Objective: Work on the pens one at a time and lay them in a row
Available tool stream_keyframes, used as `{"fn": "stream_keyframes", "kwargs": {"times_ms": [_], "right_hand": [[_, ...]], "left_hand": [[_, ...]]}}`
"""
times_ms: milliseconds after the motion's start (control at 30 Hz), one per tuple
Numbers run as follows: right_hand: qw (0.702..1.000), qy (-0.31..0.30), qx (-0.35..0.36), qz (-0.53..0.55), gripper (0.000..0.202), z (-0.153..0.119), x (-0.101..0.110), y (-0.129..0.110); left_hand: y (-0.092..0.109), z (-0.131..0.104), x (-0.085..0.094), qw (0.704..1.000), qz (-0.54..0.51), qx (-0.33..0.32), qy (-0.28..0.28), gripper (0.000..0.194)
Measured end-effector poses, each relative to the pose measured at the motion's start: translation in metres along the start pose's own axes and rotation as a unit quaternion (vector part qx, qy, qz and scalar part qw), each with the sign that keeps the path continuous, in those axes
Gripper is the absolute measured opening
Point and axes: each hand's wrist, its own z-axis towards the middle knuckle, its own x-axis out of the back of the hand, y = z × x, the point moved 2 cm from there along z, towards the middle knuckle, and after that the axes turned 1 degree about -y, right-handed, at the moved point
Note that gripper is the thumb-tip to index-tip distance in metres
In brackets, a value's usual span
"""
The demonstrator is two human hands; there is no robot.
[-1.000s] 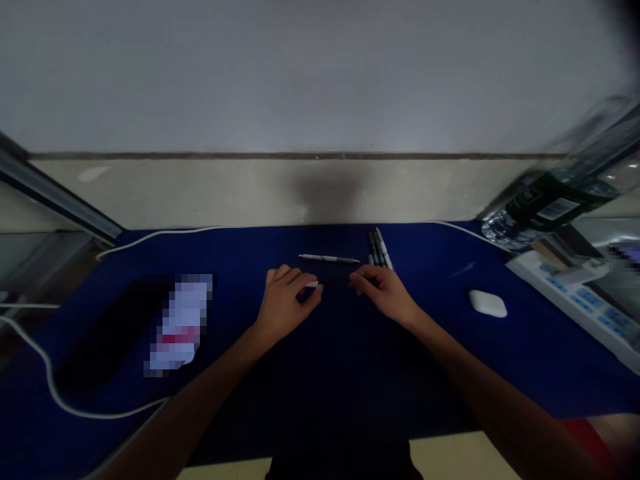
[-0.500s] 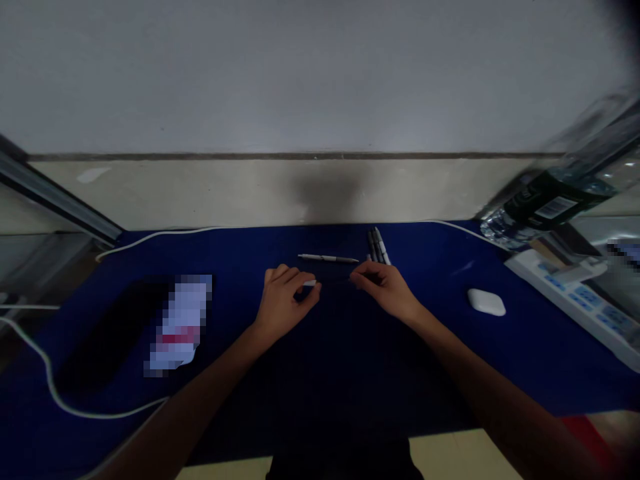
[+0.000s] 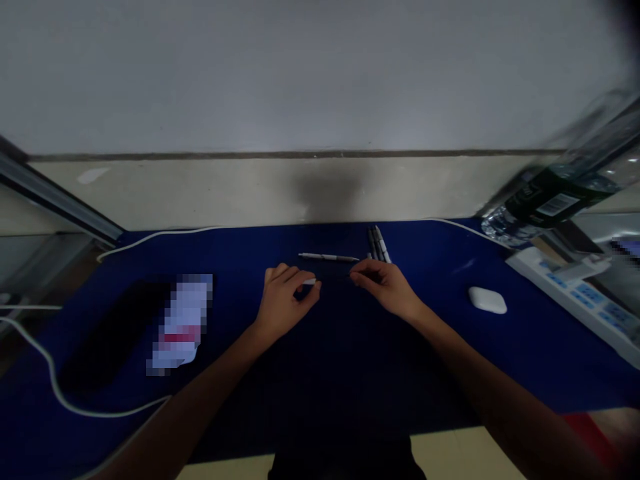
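My left hand (image 3: 287,300) is closed with a short white piece (image 3: 309,282) between thumb and fingers; it looks like part of a pen, though most of it is hidden. To its right, my right hand (image 3: 384,287) is pinched at the fingertips. A tiny dark tip shows there, too small and dim to name. Just beyond both hands a white and grey pen (image 3: 327,257) lies crosswise on the blue desk surface (image 3: 425,253). Several pens (image 3: 380,243) lie side by side behind my right hand, which partly covers them.
On the left lies a phone (image 3: 185,313) with a blurred-out screen, near a white cable (image 3: 55,393). A white earbud case (image 3: 487,300) sits at the right. Beyond it are a power strip (image 3: 575,293) and a plastic bottle (image 3: 540,197). A wall (image 3: 225,190) closes off the back.
Both hands keep almost the same place and grip. The camera view has shifted very slightly; nothing on the desk has visibly moved.
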Motion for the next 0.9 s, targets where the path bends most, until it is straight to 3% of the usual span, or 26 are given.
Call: {"fn": "stream_keyframes", "kwargs": {"times_ms": [267,333,500,600,667,800,900], "right_hand": [[0.999,-0.034,-0.029,-0.030,0.075,-0.0033,0.0002,-0.0004],[0.998,-0.037,-0.026,-0.035,0.071,-0.0035,-0.0001,-0.0015],[1.000,-0.001,-0.002,-0.016,0.039,-0.0009,0.0004,-0.0026],[1.000,0.012,0.000,0.001,0.033,0.0001,0.0023,-0.0009],[1.000,0.001,-0.004,-0.014,0.040,-0.0002,0.0032,0.0004],[0.998,-0.020,-0.035,-0.056,0.071,-0.0026,0.0029,0.0035],[0.998,-0.020,-0.029,-0.060,0.072,-0.0034,0.0012,0.0023]], "left_hand": [[0.0022,-0.0006,0.0006,1.000,-0.003,0.002,-0.015,0.020],[0.0025,-0.0005,0.0009,1.000,-0.004,0.000,-0.014,0.020],[-0.0010,-0.0005,-0.0001,0.999,-0.005,0.026,-0.031,0.020],[-0.0026,-0.0003,-0.0003,0.999,-0.005,0.032,-0.032,0.020],[-0.0023,-0.0001,-0.0001,0.999,-0.006,0.025,-0.030,0.020],[-0.0002,0.0001,0.0004,0.999,-0.004,0.012,-0.034,0.021],[0.0012,-0.0003,0.0003,1.000,-0.004,0.003,-0.028,0.021]]}}
